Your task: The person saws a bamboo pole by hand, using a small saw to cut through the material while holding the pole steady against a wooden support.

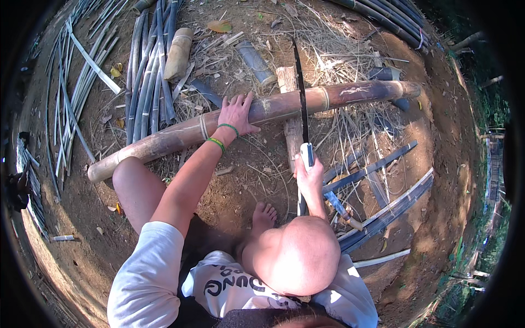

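A thick brown bamboo pole (175,136) lies slantwise in front of me, rising toward the far right. My left hand (235,113) presses down on it left of its middle, fingers spaced and curled over its top, with green bands at the wrist. In my right hand (310,175) is the handle of a saw with a long, dark blade (303,106). The blade crosses the pole; whether it has cut in cannot be made out. A wooden support (293,143) runs beneath the pole beside the blade. My bare left knee is against the pole's near end.
Dark split bamboo poles (150,76) and thin pale strips (65,109) lie at left. Short bamboo pieces (255,61) and shavings (339,60) litter the soil beyond the pole. Split lengths (388,210) and a blue-handled tool (338,205) lie to the right, near my bent knee (301,257).
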`<state>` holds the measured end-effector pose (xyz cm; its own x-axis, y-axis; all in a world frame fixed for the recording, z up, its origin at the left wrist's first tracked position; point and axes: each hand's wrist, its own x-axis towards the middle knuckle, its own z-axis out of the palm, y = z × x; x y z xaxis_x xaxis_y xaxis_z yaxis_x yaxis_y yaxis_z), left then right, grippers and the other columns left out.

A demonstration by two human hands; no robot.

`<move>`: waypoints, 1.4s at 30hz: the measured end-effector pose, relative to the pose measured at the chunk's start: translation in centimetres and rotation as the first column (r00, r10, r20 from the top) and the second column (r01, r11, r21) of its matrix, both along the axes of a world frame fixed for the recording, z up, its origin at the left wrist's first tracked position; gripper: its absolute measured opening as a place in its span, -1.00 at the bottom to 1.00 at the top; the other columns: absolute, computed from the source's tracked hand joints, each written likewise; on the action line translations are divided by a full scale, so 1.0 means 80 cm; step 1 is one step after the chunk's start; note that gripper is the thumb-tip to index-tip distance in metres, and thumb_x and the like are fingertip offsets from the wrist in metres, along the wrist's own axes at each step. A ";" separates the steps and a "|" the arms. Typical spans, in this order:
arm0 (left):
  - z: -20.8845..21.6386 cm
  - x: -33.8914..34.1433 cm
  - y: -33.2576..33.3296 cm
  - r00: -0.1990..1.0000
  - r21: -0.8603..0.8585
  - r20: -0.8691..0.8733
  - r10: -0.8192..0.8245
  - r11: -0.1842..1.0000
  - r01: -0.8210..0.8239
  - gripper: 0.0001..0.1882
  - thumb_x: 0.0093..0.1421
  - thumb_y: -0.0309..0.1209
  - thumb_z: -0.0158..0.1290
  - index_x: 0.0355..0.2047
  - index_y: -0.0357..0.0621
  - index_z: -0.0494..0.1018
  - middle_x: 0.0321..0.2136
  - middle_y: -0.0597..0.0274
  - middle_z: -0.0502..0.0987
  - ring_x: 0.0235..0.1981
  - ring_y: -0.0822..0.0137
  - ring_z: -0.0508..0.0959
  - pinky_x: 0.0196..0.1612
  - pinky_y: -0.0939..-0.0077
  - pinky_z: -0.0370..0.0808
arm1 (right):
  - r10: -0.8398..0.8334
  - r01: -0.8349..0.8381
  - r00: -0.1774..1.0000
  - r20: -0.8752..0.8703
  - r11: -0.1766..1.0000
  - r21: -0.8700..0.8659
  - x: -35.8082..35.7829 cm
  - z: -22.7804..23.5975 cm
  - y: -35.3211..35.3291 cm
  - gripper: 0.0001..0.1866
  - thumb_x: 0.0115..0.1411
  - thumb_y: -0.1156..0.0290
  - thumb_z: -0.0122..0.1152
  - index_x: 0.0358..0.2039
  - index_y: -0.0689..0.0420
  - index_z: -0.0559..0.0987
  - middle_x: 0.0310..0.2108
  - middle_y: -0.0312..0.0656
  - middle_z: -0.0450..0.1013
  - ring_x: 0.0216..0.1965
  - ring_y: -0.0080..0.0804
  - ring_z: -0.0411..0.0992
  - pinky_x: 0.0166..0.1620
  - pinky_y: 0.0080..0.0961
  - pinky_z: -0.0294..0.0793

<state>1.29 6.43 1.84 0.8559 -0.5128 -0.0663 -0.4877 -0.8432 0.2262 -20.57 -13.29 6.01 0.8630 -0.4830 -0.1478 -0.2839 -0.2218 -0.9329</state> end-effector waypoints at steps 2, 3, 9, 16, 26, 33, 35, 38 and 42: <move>-0.003 -0.010 -0.014 0.996 -0.005 0.092 -0.017 1.000 0.017 0.32 -0.10 0.20 0.47 0.55 0.00 0.03 0.46 -0.03 0.23 0.50 0.00 0.20 0.52 -0.23 0.09 | -0.058 0.057 0.998 -0.033 0.998 -0.016 -0.036 -0.023 -0.013 -0.80 0.39 0.39 0.34 -0.14 0.26 0.62 -0.57 -0.28 0.50 -0.56 -0.59 0.46 -0.48 -0.48 0.44; -0.007 -0.017 -0.017 0.990 -0.002 0.137 -0.021 1.000 0.022 0.30 -0.05 0.18 0.45 0.56 0.01 0.00 0.49 -0.04 0.17 0.54 0.01 0.13 0.53 -0.28 0.04 | -0.063 0.064 0.997 -0.050 0.998 0.015 -0.048 -0.030 -0.015 -0.80 0.38 0.38 0.35 -0.14 0.26 0.63 -0.55 -0.25 0.50 -0.54 -0.56 0.48 -0.45 -0.45 0.45; -0.032 -0.049 -0.012 0.844 0.045 0.251 -0.473 0.877 0.478 0.05 0.24 0.11 0.24 0.58 0.07 0.00 0.60 0.16 -0.03 0.60 0.12 0.01 0.59 -0.15 -0.07 | -0.049 0.048 0.999 -0.016 0.998 -0.042 -0.081 -0.063 -0.018 -0.78 0.35 0.39 0.39 -0.14 0.28 0.64 -0.46 -0.11 0.56 -0.41 -0.35 0.55 -0.29 -0.31 0.54; 0.028 0.021 -0.016 0.975 0.084 -0.217 0.037 0.996 -0.019 0.09 0.23 0.46 -0.01 0.47 -0.16 0.21 0.52 -0.13 0.12 0.57 0.02 0.07 0.56 -0.21 -0.03 | -0.032 0.034 0.999 0.022 0.993 -0.113 -0.080 -0.065 -0.020 -0.79 0.37 0.38 0.38 -0.12 0.25 0.61 -0.49 -0.22 0.53 -0.49 -0.45 0.52 -0.40 -0.40 0.49; 0.041 0.039 -0.020 0.902 0.178 -0.419 0.105 0.984 -0.031 0.13 0.25 0.46 -0.02 0.48 -0.25 0.20 0.52 -0.08 0.14 0.55 0.03 0.13 0.56 -0.22 -0.05 | -0.015 0.019 0.999 -0.045 0.995 0.096 -0.075 -0.026 -0.002 -0.69 0.38 0.35 0.38 0.03 0.25 0.59 -0.43 -0.16 0.60 -0.51 -0.42 0.57 -0.42 -0.38 0.55; -0.015 -0.017 -0.004 0.845 0.011 0.266 -0.464 0.878 0.479 0.12 0.29 0.38 0.00 0.55 -0.24 0.04 0.55 -0.04 0.10 0.58 -0.04 0.03 0.58 -0.21 -0.07 | 0.018 -0.019 1.000 -0.007 0.999 -0.032 -0.092 -0.046 -0.002 -0.63 0.37 0.34 0.37 0.09 0.26 0.60 -0.26 0.01 0.64 -0.23 -0.16 0.64 -0.12 -0.25 0.60; -0.016 -0.005 0.008 0.852 0.079 0.249 -0.461 0.886 0.457 0.15 0.26 0.38 0.04 0.54 -0.26 0.03 0.55 -0.06 0.09 0.58 0.02 0.05 0.57 -0.21 -0.04 | 0.037 -0.035 0.999 0.021 0.996 -0.086 -0.089 -0.038 -0.002 -0.64 0.38 0.34 0.37 0.09 0.26 0.60 -0.25 0.03 0.64 -0.23 -0.14 0.64 -0.12 -0.25 0.60; 0.009 0.015 -0.008 0.958 -0.025 -0.284 0.022 0.999 -0.031 0.17 0.19 0.35 0.15 0.53 -0.26 0.06 0.55 -0.07 0.08 0.57 0.01 0.08 0.55 -0.22 0.01 | 0.053 -0.053 0.999 0.002 0.994 -0.096 -0.087 -0.024 -0.002 -0.65 0.40 0.32 0.34 0.09 0.26 0.60 -0.27 0.02 0.63 -0.26 -0.13 0.63 -0.14 -0.25 0.59; -0.004 -0.022 -0.004 0.986 -0.022 0.135 -0.096 0.995 0.100 0.22 0.07 0.28 0.31 0.51 -0.22 0.07 0.45 -0.09 0.24 0.52 -0.09 0.14 0.53 -0.30 0.02 | 0.101 -0.094 0.994 0.033 0.981 -0.171 -0.092 -0.015 0.000 -0.61 0.40 0.29 0.34 0.13 0.25 0.57 -0.21 0.00 0.63 -0.17 -0.16 0.62 -0.12 -0.24 0.59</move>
<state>-0.47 6.08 1.51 0.8015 -0.5948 0.0614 -0.5953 -0.7839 0.1764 -27.95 -13.29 4.83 0.9109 -0.4113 -0.0347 -0.2154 -0.4018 -0.8900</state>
